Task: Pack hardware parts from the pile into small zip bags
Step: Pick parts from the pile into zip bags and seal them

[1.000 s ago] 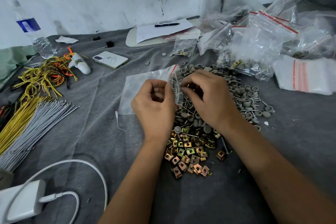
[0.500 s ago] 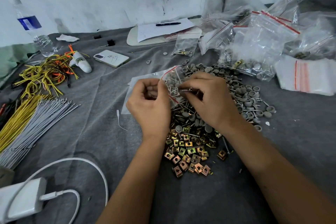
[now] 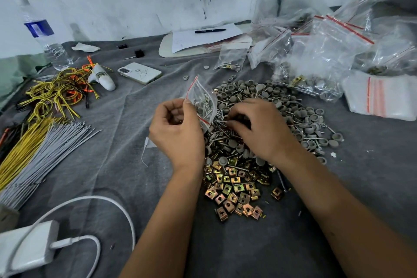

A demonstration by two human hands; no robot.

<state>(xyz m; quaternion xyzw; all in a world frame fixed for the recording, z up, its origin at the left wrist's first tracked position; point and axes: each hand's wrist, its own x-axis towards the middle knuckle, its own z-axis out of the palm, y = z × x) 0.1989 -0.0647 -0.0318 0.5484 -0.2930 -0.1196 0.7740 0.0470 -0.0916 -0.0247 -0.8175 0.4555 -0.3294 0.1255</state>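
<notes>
Two hands at work over the pile [image 3: 252, 142]. Nearest, brass clips [image 3: 234, 189] lie below both wrists. Left hand [image 3: 178, 133] pinches a small zip bag [image 3: 203, 101] by its edge, tilted up, probably to keep the mouth open. Right hand [image 3: 259, 128], fingers curled, pinches a screw [image 3: 220, 121] just beside that mouth. Beyond the right hand, filled bags [image 3: 320, 56] stack up.

- Bare grey cloth [image 3: 259, 253] lies open between the forearms, below the pile of hardware [image 3: 259, 142].
- Left of the left hand [image 3: 178, 133], a bare strip runs toward the phone [image 3: 140, 73].
- Wire bundles [image 3: 33, 149] and charger cable [image 3: 94, 201] block the far left.
- Filled bags [image 3: 320, 56] crowd the right rear.
</notes>
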